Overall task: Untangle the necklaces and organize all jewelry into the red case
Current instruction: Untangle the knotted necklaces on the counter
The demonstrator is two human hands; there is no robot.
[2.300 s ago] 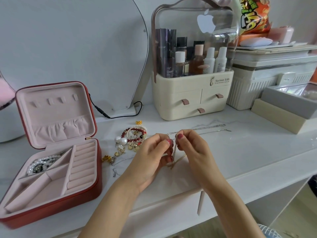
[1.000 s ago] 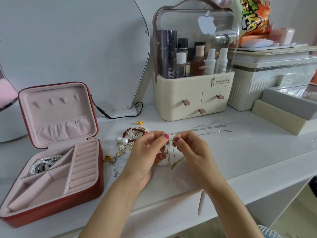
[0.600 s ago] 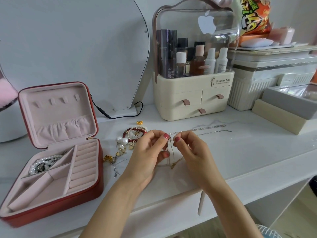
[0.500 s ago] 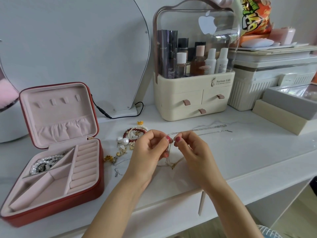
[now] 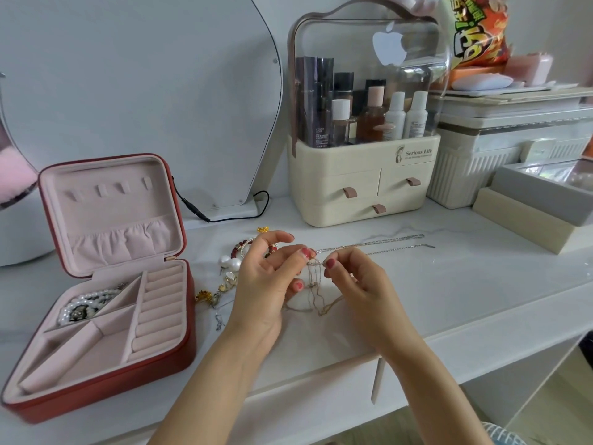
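Stage: you're early in the job, mid-untangle, by my read.
Left hand point(image 5: 268, 277): thumb and forefinger pinch the tangled necklaces point(image 5: 316, 284) at the top of the knot, other fingers loosely curled.
Right hand point(image 5: 356, 284): pinches the same tangle just beside the left pinch; both grips narrow, fingertips close together.
Tangle location: held just above the table point(image 5: 449, 290), front centre; thin gold strands hang in loops from the pinch and trail onto the surface.
Silver chains point(image 5: 385, 244): two run from the pinch area out to the right, lying flat on the table; can't tell if they are free of the knot.
Done: pearl strand point(image 5: 86, 305) sits in the rear-left compartment of the red case point(image 5: 106, 390); case open, lid upright.
Empty so far: ring rolls and the front compartments hold nothing visible.
Left loose: red bead bracelet point(image 5: 244, 248) partly hidden behind your left hand, pearl earrings point(image 5: 229, 263) near it, small gold pieces point(image 5: 205, 297) close to the case's right side, one gold bit point(image 5: 263, 230) further back, small silver piece point(image 5: 219, 322) near the front.
Remaining: separate the chains, then move every loose piece into the case; most of the task is ahead.
Risk: fine strands look likely to tighten if you pull hard.
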